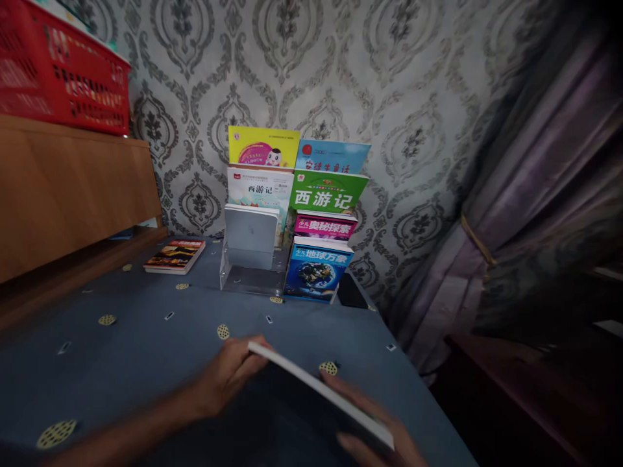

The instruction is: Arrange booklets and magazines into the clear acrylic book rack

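Note:
A thin dark book (pixel 311 405) with white page edges is tilted low in front of me, over the patterned blue cloth. My left hand (pixel 232 375) grips its left end, fingers closed on the corner. At the right end, my right hand (pixel 377 428) has its thumb on one side and its fingers on the other. Beyond them stands a clear tiered rack (pixel 253 280) holding upright books, among them a grey-covered one (pixel 250 230), a blue one with a globe (pixel 315 274), a green one (pixel 328 194) and a yellow one (pixel 265 146).
A thick book (pixel 176 254) lies flat left of the rack. A dark flat object (pixel 352 292) is beside its right side. A red basket (pixel 73 78) sits on a wooden cabinet (pixel 78 188) at left. Purple curtains (pixel 448 259) hang at right.

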A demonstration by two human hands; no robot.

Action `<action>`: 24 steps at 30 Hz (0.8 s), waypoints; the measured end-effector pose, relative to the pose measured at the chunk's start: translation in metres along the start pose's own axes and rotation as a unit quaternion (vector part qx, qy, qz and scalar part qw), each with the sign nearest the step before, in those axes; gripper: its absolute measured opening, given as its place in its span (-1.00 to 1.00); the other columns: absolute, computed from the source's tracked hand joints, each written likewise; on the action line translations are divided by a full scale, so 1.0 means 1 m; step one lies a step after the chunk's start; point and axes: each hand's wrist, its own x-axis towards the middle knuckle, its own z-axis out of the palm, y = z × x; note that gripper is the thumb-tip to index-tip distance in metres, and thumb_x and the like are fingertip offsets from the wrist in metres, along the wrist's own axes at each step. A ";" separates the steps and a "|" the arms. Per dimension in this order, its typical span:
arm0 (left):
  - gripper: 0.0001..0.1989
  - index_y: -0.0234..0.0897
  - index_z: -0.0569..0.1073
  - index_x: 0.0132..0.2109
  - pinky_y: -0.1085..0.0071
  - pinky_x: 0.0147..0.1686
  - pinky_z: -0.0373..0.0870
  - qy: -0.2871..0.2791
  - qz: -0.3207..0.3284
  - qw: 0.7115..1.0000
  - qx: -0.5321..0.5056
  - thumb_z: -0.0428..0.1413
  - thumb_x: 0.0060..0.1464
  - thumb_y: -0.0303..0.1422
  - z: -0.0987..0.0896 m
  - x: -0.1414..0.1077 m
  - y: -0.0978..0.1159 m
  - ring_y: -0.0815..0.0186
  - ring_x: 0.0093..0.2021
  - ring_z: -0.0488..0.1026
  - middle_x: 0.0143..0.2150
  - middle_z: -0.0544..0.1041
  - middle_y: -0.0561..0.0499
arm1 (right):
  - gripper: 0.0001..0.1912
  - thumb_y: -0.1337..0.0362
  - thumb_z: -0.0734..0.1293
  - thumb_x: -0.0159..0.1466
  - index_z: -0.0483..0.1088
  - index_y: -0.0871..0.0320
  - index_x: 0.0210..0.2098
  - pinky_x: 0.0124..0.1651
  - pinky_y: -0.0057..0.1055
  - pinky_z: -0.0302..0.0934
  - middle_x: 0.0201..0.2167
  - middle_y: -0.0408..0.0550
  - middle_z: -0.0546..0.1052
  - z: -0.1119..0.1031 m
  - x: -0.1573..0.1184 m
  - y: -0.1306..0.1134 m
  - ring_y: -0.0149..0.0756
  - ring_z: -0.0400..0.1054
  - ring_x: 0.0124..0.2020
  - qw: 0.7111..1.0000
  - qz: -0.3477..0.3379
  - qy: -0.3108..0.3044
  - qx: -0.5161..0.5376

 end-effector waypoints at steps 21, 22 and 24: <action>-0.45 -0.23 0.38 -0.35 0.34 -0.19 0.39 0.249 -0.079 0.952 -0.157 -0.04 0.21 0.18 0.001 0.070 -0.038 0.25 -0.26 0.40 -0.33 0.48 0.00 | -0.53 -0.14 0.26 0.35 0.49 0.12 -0.08 -0.54 -0.47 0.13 -0.48 -0.16 0.41 0.042 0.135 0.000 -0.38 0.16 -0.55 0.983 -0.014 0.091 0.157; -0.46 -0.23 0.38 -0.34 0.34 -0.21 0.38 0.250 -0.080 0.953 -0.153 -0.03 0.21 0.18 0.002 0.069 -0.039 0.25 -0.26 0.40 -0.33 0.48 -0.01 | -0.53 -0.15 0.26 0.35 0.49 0.12 -0.11 -0.55 -0.48 0.11 -0.49 -0.17 0.39 0.042 0.134 0.001 -0.39 0.13 -0.56 0.983 -0.014 0.093 0.155; -0.45 -0.23 0.39 -0.35 0.35 -0.24 0.37 0.254 -0.083 0.952 -0.147 -0.03 0.21 0.19 0.001 0.070 -0.040 0.24 -0.26 0.39 -0.33 0.48 -0.01 | -0.53 -0.15 0.26 0.34 0.48 0.12 -0.15 -0.55 -0.48 0.10 -0.50 -0.18 0.37 0.042 0.135 0.002 -0.40 0.12 -0.57 0.984 -0.015 0.096 0.150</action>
